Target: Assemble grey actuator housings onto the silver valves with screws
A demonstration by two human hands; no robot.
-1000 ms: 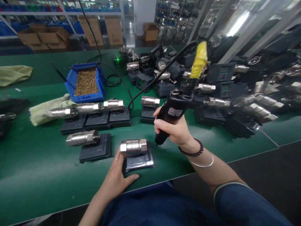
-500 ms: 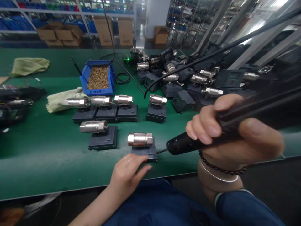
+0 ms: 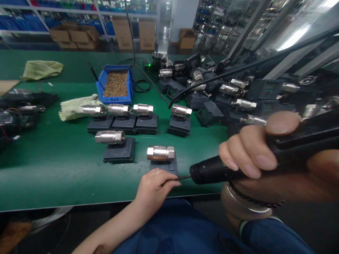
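Observation:
My right hand (image 3: 251, 151) is wrapped around a black electric screwdriver (image 3: 212, 171), which points left and slightly down. Its thin metal bit (image 3: 185, 177) runs in between the thumb and fingertips of my left hand (image 3: 155, 185), which are pinched around its end. Whether a screw sits at the tip is hidden by the fingers. Just behind my left hand stands a dark grey housing (image 3: 172, 165) with a silver metal valve (image 3: 160, 153) on top. To its left is a similar housing (image 3: 120, 151) carrying another valve (image 3: 109, 137).
Behind are several more valve units (image 3: 147, 123) in a row and a blue bin (image 3: 113, 100) of small brass-coloured screws. More units (image 3: 209, 113) are heaped at the back right. A black cable (image 3: 201, 83) crosses above. Cloths (image 3: 71, 107) and wired parts (image 3: 18, 113) lie left.
My left fingertips have moved from the housing's front edge to the bit's end and closed around it. The screwdriver has come slightly nearer me, away from the housing. The view has shifted a little.

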